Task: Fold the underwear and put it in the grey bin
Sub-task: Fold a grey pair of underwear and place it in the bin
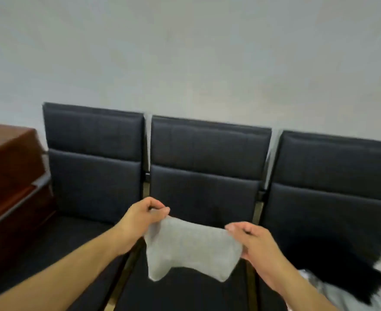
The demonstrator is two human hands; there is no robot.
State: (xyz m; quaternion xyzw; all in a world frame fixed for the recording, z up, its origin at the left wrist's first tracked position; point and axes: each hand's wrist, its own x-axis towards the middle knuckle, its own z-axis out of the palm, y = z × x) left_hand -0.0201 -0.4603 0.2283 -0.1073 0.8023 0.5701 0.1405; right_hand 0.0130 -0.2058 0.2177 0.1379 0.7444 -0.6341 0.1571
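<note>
Both bare forearms reach forward; left hand (143, 213) and right hand (252, 241) pinch grey underwear (191, 248) by its top corners. Keeping it taut should give an even fold.

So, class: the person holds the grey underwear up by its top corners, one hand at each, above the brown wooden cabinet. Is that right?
Not quite. In the head view the left hand and right hand hold the grey underwear above the middle dark seat, not the cabinet.

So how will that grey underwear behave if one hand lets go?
Probably floppy: the grey underwear sags between the left hand and right hand. It looks light, held by pinching fingers alone. Released, that side would likely drop and swing.
</note>
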